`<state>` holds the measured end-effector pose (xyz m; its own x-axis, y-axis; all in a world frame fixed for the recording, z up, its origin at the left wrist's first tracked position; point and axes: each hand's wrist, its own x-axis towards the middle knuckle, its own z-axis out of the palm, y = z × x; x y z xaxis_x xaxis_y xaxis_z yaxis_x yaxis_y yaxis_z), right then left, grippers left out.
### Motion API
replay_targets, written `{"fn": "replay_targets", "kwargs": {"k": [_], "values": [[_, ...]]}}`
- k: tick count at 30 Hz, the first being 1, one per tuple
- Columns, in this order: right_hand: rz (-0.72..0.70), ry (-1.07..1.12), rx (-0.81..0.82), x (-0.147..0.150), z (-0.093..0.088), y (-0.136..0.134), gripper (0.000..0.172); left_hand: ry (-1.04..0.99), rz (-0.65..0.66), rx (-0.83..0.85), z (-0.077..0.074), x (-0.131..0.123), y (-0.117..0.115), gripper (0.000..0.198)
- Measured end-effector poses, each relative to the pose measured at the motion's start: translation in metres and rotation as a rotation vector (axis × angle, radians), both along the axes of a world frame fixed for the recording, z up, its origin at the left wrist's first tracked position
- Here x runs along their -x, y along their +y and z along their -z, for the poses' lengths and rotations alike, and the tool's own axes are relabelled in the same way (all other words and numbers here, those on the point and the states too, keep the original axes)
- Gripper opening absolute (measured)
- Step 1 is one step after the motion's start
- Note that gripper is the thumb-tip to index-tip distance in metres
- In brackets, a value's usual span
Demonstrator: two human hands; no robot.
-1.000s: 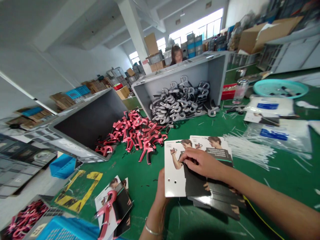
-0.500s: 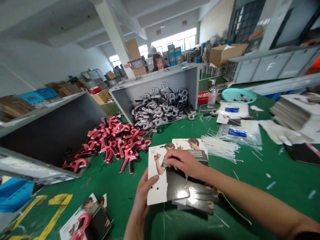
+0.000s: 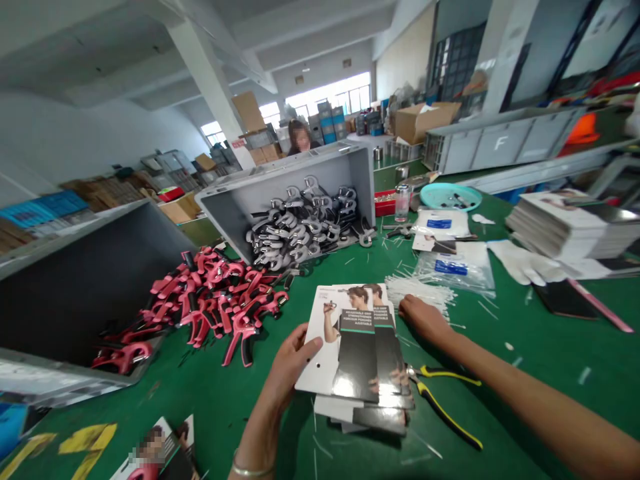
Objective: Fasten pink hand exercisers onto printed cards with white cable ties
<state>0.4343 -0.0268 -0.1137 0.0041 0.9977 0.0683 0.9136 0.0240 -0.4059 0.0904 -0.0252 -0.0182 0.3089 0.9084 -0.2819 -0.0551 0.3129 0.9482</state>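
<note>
Currently the left hand (image 3: 293, 357) is pinching the left edge of the backing cards (image 3: 357, 353), thumb on top and fingers underneath, and is tilting the upper ones off the stack lying by the near edge of the green tabletop (image 3: 550, 347). With only that edge being held, the glossy cards could be sliding apart and fanning over the yellow-handled pliers (image 3: 450, 377) just beside them. The right hand (image 3: 423, 317) is resting knuckles-up on the white cable ties (image 3: 417, 290). I cannot tell whether it is gripping any, and a loose pinch could be scattering them. Half a second ago that hand was pressing on the top card, and the pliers were hidden beneath its forearm.
</note>
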Motion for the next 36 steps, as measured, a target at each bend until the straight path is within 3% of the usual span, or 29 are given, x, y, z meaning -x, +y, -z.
{"fn": "replay_targets", "kwargs": {"k": [5, 10, 14, 17, 19, 22, 26, 30, 36], "values": [[0.030, 0.105, -0.018, -0.017, -0.011, 0.014, 0.012, 0.052, -0.217, -0.008, 0.009, 0.020, -0.031, 0.053], [0.137, 0.390, -0.066, -0.046, -0.033, 0.023, 0.015, 0.057, -0.275, 0.001, 0.018, 0.020, -0.069, 0.049], [0.141, 0.663, -0.089, -0.049, -0.059, 0.025, 0.023, 0.012, -0.320, 0.013, 0.014, 0.014, -0.064, 0.043], [0.130, 0.829, -0.168, -0.041, -0.086, 0.020, 0.030, -0.044, -0.346, -0.016, 0.003, 0.029, -0.047, 0.040], [0.106, 0.934, -0.243, -0.024, -0.108, 0.015, 0.027, -0.023, -0.298, -0.075, -0.005, 0.042, -0.037, 0.036], [-0.005, 1.095, -0.372, 0.023, -0.144, 0.002, 0.017, -0.006, -0.141, -0.082, -0.008, 0.055, -0.029, 0.031], [-0.211, 1.018, -0.407, 0.104, -0.172, -0.017, 0.010, -0.071, -0.071, -0.080, 0.002, 0.054, -0.020, 0.029], [-0.412, 0.816, -0.431, 0.158, -0.165, -0.018, 0.008, -0.123, -0.059, -0.109, 0.010, 0.052, -0.015, 0.028], [-0.545, 0.439, -0.520, 0.172, -0.145, -0.002, 0.013, -0.173, -0.053, -0.121, 0.011, 0.055, -0.013, 0.029]]}}
